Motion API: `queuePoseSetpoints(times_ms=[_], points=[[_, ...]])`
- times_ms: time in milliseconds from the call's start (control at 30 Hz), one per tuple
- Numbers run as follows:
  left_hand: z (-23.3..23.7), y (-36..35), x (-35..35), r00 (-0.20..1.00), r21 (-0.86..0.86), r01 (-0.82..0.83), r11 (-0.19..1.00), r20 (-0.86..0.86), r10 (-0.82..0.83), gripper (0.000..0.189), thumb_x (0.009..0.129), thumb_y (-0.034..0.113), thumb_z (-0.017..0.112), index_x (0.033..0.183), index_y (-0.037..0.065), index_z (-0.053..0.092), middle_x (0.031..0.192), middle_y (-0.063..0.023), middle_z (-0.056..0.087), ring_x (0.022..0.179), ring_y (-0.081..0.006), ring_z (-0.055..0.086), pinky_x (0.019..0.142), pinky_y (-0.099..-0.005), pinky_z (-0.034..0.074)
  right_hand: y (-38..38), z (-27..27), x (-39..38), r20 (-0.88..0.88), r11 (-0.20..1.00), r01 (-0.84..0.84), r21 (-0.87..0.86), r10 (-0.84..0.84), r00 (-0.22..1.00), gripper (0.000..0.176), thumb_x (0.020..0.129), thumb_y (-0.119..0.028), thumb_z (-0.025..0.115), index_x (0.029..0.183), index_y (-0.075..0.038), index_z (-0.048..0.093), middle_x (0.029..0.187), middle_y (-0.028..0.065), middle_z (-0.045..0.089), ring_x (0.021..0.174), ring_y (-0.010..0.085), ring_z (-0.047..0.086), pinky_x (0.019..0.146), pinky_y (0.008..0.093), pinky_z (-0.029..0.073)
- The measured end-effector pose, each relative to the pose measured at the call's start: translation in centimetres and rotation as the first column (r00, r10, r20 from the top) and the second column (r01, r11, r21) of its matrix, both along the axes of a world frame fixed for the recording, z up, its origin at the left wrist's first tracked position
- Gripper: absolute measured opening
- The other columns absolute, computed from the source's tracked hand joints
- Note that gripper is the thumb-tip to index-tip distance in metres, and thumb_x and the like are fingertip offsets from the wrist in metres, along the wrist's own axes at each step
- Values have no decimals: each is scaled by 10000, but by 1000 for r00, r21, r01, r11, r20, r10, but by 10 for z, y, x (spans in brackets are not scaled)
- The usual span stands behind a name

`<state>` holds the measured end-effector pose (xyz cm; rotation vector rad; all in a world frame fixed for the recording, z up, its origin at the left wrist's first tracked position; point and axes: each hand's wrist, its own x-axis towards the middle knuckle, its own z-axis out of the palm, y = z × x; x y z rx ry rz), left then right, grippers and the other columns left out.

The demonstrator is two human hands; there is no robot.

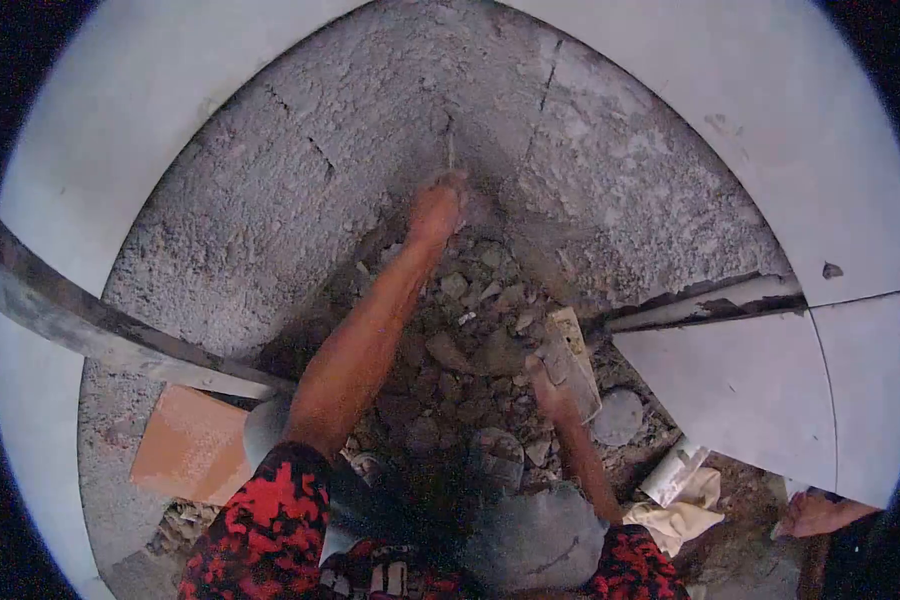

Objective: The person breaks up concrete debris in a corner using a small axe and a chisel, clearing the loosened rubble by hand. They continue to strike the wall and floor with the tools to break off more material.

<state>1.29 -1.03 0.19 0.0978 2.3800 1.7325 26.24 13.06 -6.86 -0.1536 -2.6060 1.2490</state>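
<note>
My left hand (438, 208) is stretched out to the corner of the rough grey wall (360, 110). Its fingers are closed on a thin, light-coloured tool (451, 150) that points up along the corner. Lower down, my right hand (553, 392) grips the side of a flat rectangular piece (573, 350), pale and dusty, tilted above the rubble (450, 350). Broken stones and dirt cover the ground between both hands. What the thin tool is cannot be made out.
An orange tile (192, 445) leans at the lower left below a long metal bar (120, 335). At the lower right are a silvery cylinder (675, 472), a pale cloth (678, 515) and another person's hand (815, 514). A round grey disc (618, 418) lies beside the flat piece.
</note>
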Motion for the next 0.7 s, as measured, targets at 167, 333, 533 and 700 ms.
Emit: queuePoseSetpoints(times_ms=[167,333,533,700], points=[[-6,8,-33,962,331,-68,941,270,-25,203,761,224,446,894,95,528,574,-8,461,483,-137,401,446,-309,330,-5,40,-9,265,999,-45,-11,46,963,332,755,-259,436,997,-33,440,758,123,532,466,237,483,477,307,443],[31,68,-23,813,602,-568,561,515,271,224,761,229,420,897,89,531,609,-35,472,506,-170,419,448,-315,328,3,-40,15,194,230,165,-959,110,975,336,728,-227,479,989,-16,452,801,128,542,544,219,514,491,294,438],[-5,79,-32,847,773,-527,352,513,141,199,791,220,368,866,84,493,649,-60,445,582,-176,430,451,-332,349,11,-5,38,282,861,180,-475,-45,958,255,713,-198,497,887,-12,509,790,108,557,631,172,535,485,281,429],[-65,19,-57,708,805,-504,312,592,-384,199,809,220,336,870,76,460,569,-24,397,487,-147,386,462,-321,355,36,-27,61,828,933,359,-2,-200,524,519,766,-416,444,1097,-17,426,1077,146,466,1013,261,421,833,335,317]])
